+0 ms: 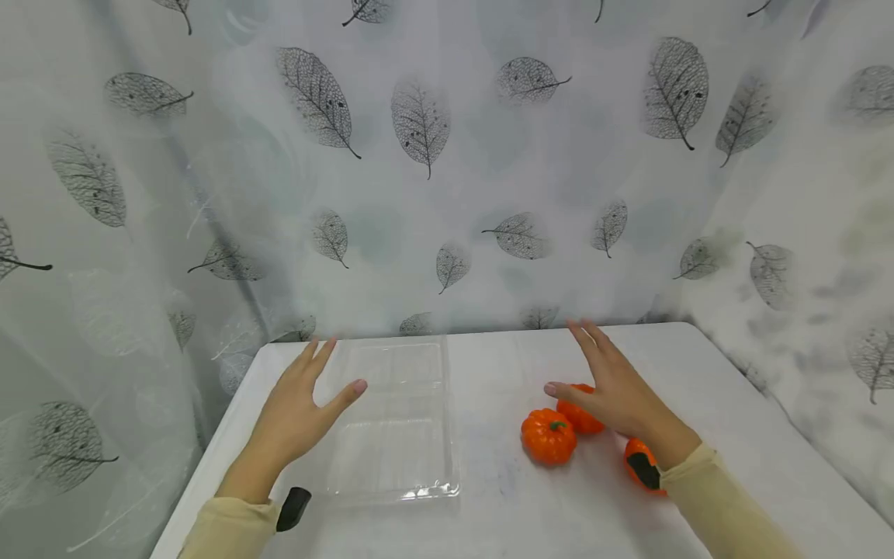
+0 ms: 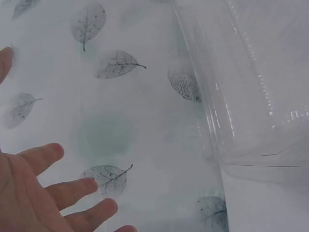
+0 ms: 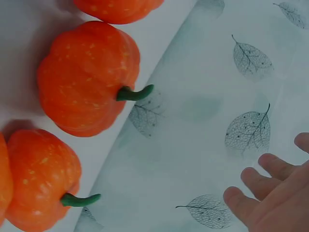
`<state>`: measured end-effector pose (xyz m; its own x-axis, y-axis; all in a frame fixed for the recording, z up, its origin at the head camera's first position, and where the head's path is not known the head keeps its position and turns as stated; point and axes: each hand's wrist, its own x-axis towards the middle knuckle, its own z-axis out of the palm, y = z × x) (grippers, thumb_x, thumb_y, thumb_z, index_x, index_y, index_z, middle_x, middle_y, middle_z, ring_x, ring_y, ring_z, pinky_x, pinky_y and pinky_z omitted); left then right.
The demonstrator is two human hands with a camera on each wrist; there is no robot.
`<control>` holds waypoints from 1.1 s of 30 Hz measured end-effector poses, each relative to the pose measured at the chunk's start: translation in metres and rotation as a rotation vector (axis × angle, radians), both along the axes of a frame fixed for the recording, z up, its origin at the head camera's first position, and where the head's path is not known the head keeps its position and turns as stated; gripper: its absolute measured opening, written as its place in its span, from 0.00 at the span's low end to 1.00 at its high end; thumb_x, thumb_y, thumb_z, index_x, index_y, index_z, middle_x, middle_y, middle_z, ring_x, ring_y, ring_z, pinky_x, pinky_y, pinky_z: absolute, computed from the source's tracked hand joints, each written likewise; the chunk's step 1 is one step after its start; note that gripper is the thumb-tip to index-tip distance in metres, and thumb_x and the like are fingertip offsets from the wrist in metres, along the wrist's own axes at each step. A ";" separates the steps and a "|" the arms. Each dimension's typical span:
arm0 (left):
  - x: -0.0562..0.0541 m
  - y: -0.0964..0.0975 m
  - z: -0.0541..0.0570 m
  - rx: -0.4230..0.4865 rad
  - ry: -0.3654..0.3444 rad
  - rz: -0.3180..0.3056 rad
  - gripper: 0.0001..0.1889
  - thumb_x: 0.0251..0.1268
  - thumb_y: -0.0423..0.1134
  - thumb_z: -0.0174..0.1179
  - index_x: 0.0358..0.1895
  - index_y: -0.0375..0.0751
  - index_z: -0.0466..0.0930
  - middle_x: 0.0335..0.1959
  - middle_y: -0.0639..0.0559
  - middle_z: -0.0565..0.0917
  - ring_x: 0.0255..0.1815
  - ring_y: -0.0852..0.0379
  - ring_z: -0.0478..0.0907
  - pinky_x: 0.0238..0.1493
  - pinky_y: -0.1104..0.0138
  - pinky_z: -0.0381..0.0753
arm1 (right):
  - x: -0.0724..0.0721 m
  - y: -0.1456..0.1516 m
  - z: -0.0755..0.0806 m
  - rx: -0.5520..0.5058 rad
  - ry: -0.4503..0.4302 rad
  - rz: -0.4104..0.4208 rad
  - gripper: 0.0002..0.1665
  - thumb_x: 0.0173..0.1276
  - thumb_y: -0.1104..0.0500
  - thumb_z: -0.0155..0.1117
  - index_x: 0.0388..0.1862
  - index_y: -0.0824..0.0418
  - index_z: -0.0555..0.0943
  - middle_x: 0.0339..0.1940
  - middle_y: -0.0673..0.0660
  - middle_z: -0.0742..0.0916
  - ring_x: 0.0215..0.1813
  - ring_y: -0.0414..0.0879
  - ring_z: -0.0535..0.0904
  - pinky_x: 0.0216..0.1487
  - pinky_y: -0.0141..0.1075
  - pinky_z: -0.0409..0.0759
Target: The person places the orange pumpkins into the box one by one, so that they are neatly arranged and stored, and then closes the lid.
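My left hand (image 1: 293, 411) is raised with fingers spread, over the left side of a clear plastic tray (image 1: 452, 442); it holds nothing. The tray's ridged wall also shows in the left wrist view. My right hand (image 1: 621, 396) is raised with spread fingers too, holding nothing, above small orange toy pumpkins with green stems. One pumpkin (image 1: 549, 439) sits just left of that hand. A second pumpkin (image 1: 583, 421) is partly hidden behind the thumb, and a third pumpkin (image 1: 634, 450) is partly covered by the wrist. Several appear in the right wrist view, including a whole pumpkin (image 3: 89, 79).
All of this stands on a white table (image 1: 503, 512). A pale curtain with a leaf print (image 1: 419, 124) hangs behind the table's far edge and along both sides. The tray lies on the left half, the pumpkins on the right.
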<state>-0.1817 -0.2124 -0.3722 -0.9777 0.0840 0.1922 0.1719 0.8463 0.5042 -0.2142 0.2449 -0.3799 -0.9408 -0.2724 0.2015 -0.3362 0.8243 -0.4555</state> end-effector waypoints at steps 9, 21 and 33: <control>0.035 -0.017 -0.024 0.235 -0.106 -0.004 0.51 0.64 0.66 0.63 0.83 0.65 0.39 0.83 0.46 0.48 0.77 0.29 0.53 0.65 0.28 0.60 | 0.004 0.008 -0.019 -0.109 -0.066 0.021 0.70 0.58 0.29 0.72 0.85 0.47 0.41 0.82 0.59 0.56 0.81 0.65 0.48 0.70 0.72 0.55; 0.058 -0.025 -0.070 0.407 -0.246 0.009 0.63 0.53 0.54 0.77 0.83 0.62 0.35 0.82 0.42 0.45 0.77 0.31 0.52 0.67 0.36 0.66 | 0.005 0.009 -0.046 -0.057 -0.102 0.094 0.78 0.38 0.33 0.86 0.81 0.62 0.55 0.78 0.58 0.67 0.81 0.66 0.44 0.67 0.76 0.56; 0.071 -0.021 -0.089 0.489 -0.334 0.083 0.65 0.43 0.50 0.83 0.83 0.55 0.44 0.80 0.36 0.51 0.76 0.31 0.55 0.67 0.42 0.70 | 0.005 0.000 -0.055 0.115 -0.126 0.083 0.75 0.29 0.28 0.86 0.77 0.54 0.66 0.77 0.57 0.70 0.79 0.72 0.48 0.64 0.78 0.57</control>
<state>-0.1107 -0.2331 -0.4615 -0.9914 -0.0155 -0.1296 -0.1196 0.5059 0.8543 -0.2095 0.2453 -0.4348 -0.9301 -0.3645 0.0466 -0.3515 0.8454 -0.4022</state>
